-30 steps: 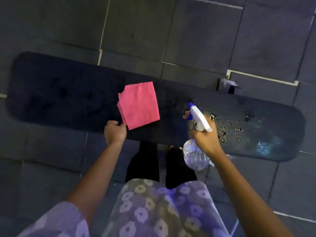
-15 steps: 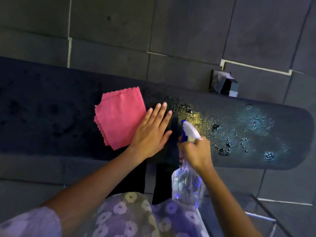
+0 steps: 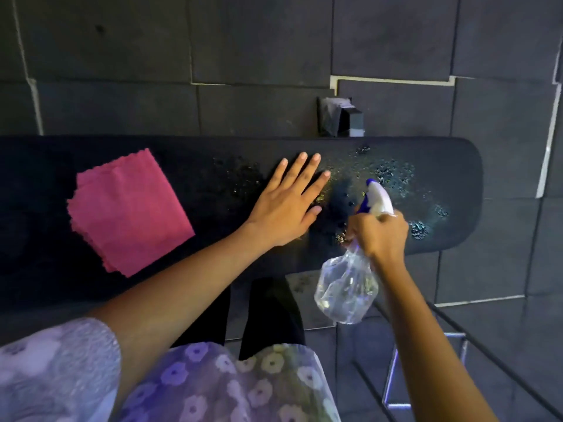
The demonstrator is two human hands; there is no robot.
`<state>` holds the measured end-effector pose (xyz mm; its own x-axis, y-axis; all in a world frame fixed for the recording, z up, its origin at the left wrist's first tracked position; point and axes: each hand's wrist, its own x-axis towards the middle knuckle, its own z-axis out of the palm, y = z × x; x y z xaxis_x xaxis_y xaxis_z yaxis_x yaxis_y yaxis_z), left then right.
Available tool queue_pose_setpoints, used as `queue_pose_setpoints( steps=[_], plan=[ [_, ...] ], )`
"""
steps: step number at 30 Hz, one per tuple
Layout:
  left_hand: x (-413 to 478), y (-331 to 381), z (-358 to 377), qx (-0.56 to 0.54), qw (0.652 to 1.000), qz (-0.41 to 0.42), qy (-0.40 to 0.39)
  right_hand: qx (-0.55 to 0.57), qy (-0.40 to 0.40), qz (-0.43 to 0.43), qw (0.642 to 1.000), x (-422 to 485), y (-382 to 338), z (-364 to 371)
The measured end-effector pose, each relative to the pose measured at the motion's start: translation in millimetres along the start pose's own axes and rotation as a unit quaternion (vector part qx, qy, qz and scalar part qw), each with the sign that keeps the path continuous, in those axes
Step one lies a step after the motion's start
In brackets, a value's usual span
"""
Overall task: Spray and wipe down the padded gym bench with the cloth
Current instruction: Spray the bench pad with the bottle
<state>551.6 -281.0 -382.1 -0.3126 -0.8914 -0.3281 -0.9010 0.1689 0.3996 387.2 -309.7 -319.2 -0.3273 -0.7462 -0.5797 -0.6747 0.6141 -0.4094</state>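
Observation:
The long black padded bench (image 3: 451, 166) runs across the view, with wet droplets over its right half. A folded pink cloth (image 3: 128, 211) lies flat on its left part, untouched. My left hand (image 3: 286, 205) rests flat on the pad right of the cloth, fingers spread, holding nothing. My right hand (image 3: 379, 233) grips the neck of a clear spray bottle (image 3: 347, 287) with a white and blue nozzle pointing at the wet patch near the bench's right end.
Dark grey floor tiles with pale seams surround the bench. A small black block (image 3: 338, 117) stands on the floor behind the bench. Thin metal frame bars (image 3: 457, 339) show at lower right. My dark legs stand against the bench's near edge.
My left hand left the bench's near edge by the cloth and laid itself flat on the pad, now further right of the cloth. More droplets cover the right half.

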Motion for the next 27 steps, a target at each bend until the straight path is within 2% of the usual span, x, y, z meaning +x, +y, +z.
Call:
queue_pose_setpoints(
  steps=[8,11,13,16,20,23,27],
  plan=[
    [41.8,78.5,19.3,0.016,0.996,0.072,-0.051,-0.004,0.080,0.003,0.997,51.5,60.4,-73.7],
    [44.9,95.9,26.3,0.018,0.996,0.069,-0.057,0.014,0.101,0.029,0.994,57.5,76.6,-89.3],
    [39.0,99.8,30.1,0.015,0.997,0.061,-0.052,-0.013,0.094,0.044,0.994,51.2,82.3,-90.3],
    [19.5,94.2,35.3,0.021,0.998,0.053,-0.035,-0.053,0.032,0.044,0.997,28.4,89.0,-76.0],
    [-29.2,72.5,38.3,0.024,1.000,-0.005,-0.009,-0.097,-0.114,-0.028,0.988,-25.5,93.4,-31.8],
    [-69.5,42.2,34.8,0.054,0.998,-0.042,0.007,-0.065,-0.170,-0.075,0.980,-57.7,86.4,-0.1],
    [-103.9,-1.0,19.1,0.082,0.993,-0.084,0.027,-0.090,-0.227,-0.120,0.962,-71.0,67.7,29.0]
  ],
)
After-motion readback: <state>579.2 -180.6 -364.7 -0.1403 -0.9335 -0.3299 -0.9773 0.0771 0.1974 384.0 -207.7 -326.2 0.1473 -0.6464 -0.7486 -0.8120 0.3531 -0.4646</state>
